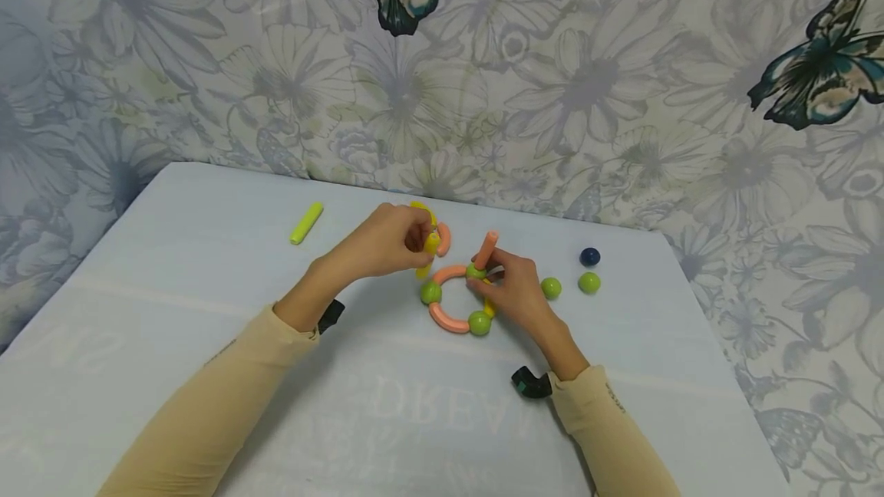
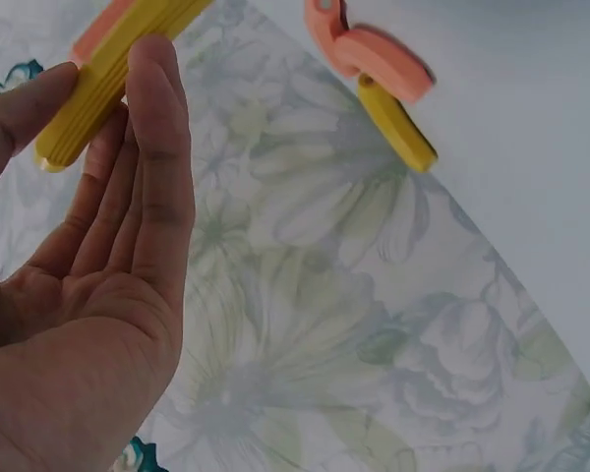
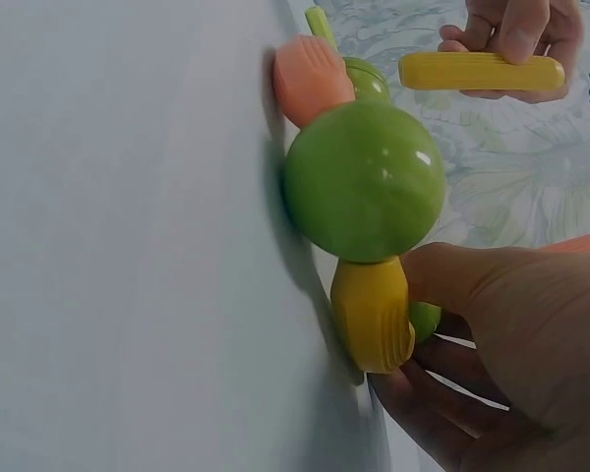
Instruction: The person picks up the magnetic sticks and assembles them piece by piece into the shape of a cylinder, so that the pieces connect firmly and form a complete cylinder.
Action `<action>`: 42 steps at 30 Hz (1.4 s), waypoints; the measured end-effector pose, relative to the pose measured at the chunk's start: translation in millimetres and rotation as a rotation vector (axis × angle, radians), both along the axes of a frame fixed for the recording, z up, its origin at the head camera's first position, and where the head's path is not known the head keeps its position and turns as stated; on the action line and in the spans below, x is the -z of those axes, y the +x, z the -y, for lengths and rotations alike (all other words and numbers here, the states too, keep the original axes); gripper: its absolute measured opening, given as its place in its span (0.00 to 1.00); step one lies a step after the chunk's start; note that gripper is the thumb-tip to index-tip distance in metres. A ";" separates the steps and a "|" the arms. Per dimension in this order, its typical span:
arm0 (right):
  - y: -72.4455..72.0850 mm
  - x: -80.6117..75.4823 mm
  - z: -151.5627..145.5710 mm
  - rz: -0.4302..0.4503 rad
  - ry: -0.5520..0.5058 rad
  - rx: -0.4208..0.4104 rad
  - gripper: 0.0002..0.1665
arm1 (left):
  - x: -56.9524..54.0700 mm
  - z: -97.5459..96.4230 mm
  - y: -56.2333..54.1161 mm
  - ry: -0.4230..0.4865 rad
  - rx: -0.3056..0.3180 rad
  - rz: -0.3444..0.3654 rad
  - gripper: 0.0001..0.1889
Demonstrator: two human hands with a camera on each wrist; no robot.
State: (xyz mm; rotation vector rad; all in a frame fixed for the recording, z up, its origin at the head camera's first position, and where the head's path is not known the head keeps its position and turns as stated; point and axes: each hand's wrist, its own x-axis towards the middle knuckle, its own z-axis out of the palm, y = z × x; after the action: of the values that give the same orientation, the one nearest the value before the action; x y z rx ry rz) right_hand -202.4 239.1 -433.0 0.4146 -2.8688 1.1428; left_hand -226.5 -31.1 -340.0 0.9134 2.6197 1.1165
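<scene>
A ring of curved orange pieces (image 1: 449,320), a curved yellow piece (image 3: 372,315) and green balls (image 1: 479,323) lies on the table. At its far right my right hand (image 1: 516,288) grips the green ball (image 1: 475,271), from which a straight orange rod (image 1: 487,248) stands up. To the left, my left hand (image 1: 390,240) pinches a straight yellow rod (image 3: 482,72) between thumb and fingers, raised over the table. In the left wrist view this yellow rod (image 2: 108,88) slants across the fingertips. The hand partly covers the ring's right side in the head view.
Behind the left hand lie a curved orange piece (image 1: 444,239) and a curved yellow piece (image 1: 418,206). A yellow-green rod (image 1: 307,223) lies far left. Two loose green balls (image 1: 589,283) and a dark blue ball (image 1: 590,257) sit to the right. A patterned wall backs the white table (image 1: 173,251).
</scene>
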 end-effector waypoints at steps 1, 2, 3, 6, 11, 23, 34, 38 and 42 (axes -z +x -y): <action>-0.3 -0.3 0.2 0.003 -0.002 0.002 0.17 | 0.6 -2.1 1.1 -0.004 0.011 -0.002 0.08; -0.7 -0.5 0.4 0.002 -0.001 -0.001 0.18 | 0.6 -3.8 2.4 -0.005 0.025 -0.001 0.08; -1.0 -0.7 0.7 0.003 -0.003 -0.002 0.18 | 0.8 -5.3 3.3 -0.003 0.038 0.000 0.08; -1.9 -1.6 1.4 0.003 -0.010 -0.008 0.18 | 1.9 -7.3 4.6 0.002 0.086 0.004 0.08; -2.0 -2.7 2.7 0.008 -0.020 -0.011 0.18 | 10.8 -9.2 3.8 -0.065 0.147 0.010 0.09; -2.4 -3.6 3.6 -0.001 -0.007 -0.023 0.18 | 33.0 -13.9 -2.2 -0.186 0.181 0.070 0.15; -0.2 -3.9 2.7 0.010 0.032 -0.022 0.17 | 48.0 -17.2 -7.9 -0.171 0.176 0.142 0.18; 0.9 -5.8 2.0 0.023 0.075 -0.006 0.18 | 51.4 -12.7 -12.5 -0.132 0.168 0.190 0.17; 2.6 -10.4 2.7 0.039 0.126 0.008 0.16 | 52.4 -7.0 -16.9 -0.095 0.150 0.246 0.14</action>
State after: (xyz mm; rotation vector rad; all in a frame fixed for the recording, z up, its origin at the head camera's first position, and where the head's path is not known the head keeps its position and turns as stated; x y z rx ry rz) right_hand -199.9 236.4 -422.6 0.3894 -2.9838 0.9823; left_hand -243.5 -24.2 -392.5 0.8752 2.3434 0.9886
